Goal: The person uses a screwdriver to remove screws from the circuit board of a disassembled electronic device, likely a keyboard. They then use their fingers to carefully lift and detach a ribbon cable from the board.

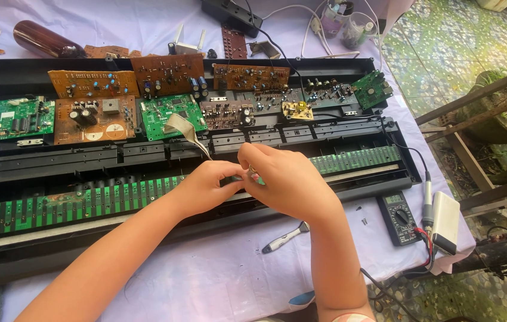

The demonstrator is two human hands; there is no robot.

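Note:
My left hand [206,186] and my right hand [283,179] meet over the middle of an opened black keyboard casing [39,250]. Both pinch a small object between the fingertips; what it is stays hidden by the fingers. Under the hands runs a long green key-contact board [74,206], continuing to the right as a second green strip [355,160]. A grey ribbon cable [185,130] curves from a green circuit board [170,110] down toward my left hand.
Several brown and green circuit boards [92,83] fill the casing's far half. A black multimeter [399,217], a soldering iron [427,200] and a white box [444,220] lie at right. A white-handled tool [283,238] rests on the lilac cloth [206,280]. A power strip [232,15] is at the far edge.

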